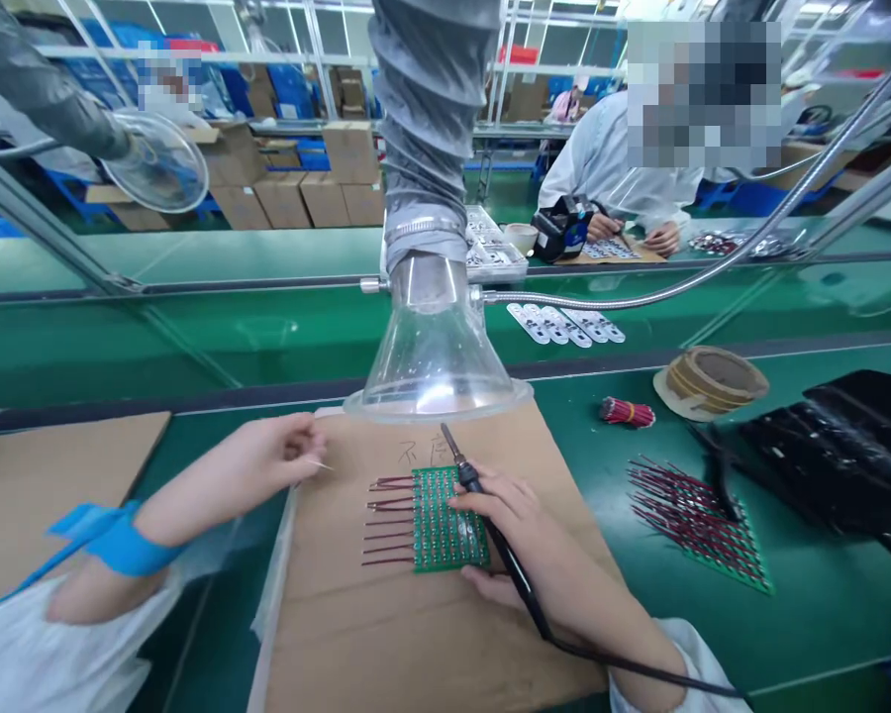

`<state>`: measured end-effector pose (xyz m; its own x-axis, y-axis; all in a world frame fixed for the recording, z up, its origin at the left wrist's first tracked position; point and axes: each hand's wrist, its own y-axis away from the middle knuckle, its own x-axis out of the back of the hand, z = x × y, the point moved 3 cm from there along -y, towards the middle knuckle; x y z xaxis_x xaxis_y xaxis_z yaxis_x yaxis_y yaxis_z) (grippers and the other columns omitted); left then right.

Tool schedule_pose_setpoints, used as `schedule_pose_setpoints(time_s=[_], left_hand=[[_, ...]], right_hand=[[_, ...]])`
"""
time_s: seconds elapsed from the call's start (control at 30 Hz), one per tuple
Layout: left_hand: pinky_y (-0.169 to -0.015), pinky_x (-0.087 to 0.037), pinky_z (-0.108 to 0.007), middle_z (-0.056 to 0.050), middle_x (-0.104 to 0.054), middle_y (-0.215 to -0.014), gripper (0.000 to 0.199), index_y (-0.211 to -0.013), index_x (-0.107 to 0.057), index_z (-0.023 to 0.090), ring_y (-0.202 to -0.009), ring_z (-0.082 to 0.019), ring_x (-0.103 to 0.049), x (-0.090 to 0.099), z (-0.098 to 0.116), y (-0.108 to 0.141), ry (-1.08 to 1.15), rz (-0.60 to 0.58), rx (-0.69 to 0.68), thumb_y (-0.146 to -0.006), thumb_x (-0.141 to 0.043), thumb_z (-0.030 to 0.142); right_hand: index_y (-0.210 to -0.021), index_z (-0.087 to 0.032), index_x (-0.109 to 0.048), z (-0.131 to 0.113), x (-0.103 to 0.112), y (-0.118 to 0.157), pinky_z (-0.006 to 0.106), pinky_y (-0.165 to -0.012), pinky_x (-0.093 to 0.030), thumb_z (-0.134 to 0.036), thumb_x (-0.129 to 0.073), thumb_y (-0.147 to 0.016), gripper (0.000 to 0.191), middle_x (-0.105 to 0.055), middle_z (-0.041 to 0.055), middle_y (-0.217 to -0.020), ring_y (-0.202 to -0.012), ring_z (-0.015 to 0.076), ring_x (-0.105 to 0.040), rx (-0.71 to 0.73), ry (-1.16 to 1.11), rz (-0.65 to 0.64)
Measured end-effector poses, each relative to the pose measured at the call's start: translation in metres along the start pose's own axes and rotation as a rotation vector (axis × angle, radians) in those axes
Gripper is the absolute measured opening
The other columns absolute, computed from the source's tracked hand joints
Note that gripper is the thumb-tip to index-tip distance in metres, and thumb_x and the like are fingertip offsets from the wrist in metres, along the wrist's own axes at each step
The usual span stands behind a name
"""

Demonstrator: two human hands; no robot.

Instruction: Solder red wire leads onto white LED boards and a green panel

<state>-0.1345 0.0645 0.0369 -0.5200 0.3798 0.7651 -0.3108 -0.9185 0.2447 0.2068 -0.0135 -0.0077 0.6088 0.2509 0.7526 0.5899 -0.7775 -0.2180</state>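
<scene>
Fingers (pixel 481 502) of the right hand (pixel 527 530) close around a black soldering iron (pixel 511 566), its tip pointing up and left near the middle of the frame, beyond the top edge of a green circuit board (pixel 432 525). That board lies on a brown cardboard sheet (pixel 342 634) just below the frame's centre, directly under and left of these fingers; one fingertip reaches over its face, and a lower digit sits at its bottom right corner. Dark red wires (pixel 387 550) stick out leftward from the board's left edge.

Left of centre, the left hand (pixel 289 451) is curled, its fingers pinching a thin pale strand (pixel 321 463); they are well apart from the board, up and left of the wire ends. A blue wrist strap (pixel 130 543) circles that arm.

Above the board hangs a clear funnel hood (pixel 435 361). Right of the frame, on the green surface (pixel 594 465), lie a second wired board (pixel 749 557), a tied wire bundle (pixel 628 412) and a tape roll (pixel 702 386).
</scene>
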Motion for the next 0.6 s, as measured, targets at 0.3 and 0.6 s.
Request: schedule_pose_setpoints(time_s=[0.3,0.6], left_hand=[[-0.079,-0.056,-0.032,-0.002,-0.082,-0.088,0.023,-0.101,-0.075,0.021,-0.085,-0.02,-0.076,-0.081,0.06,-0.01,0.404,-0.096,-0.023,-0.097,-0.067,0.042],[-0.065,-0.045,-0.022,0.004,-0.077,-0.08,0.017,-0.095,-0.071,0.02,-0.068,-0.011,-0.068,-0.079,0.054,0.0,0.172,-0.143,-0.252,-0.104,-0.062,0.032]], right_hand=[[-0.121,-0.031,-0.067,0.015,0.016,0.013,0.034,-0.088,-0.066,-0.017,-0.058,-0.105,0.023,-0.079,0.0052,-0.114,-0.103,0.0225,-0.08,-0.077,-0.111,0.292],[-0.132,-0.03,-0.059,0.009,0.01,0.02,0.033,-0.095,-0.066,-0.019,-0.068,-0.104,0.031,-0.084,0.001,-0.104,-0.099,0.0177,-0.083,-0.163,-0.513,0.467]])
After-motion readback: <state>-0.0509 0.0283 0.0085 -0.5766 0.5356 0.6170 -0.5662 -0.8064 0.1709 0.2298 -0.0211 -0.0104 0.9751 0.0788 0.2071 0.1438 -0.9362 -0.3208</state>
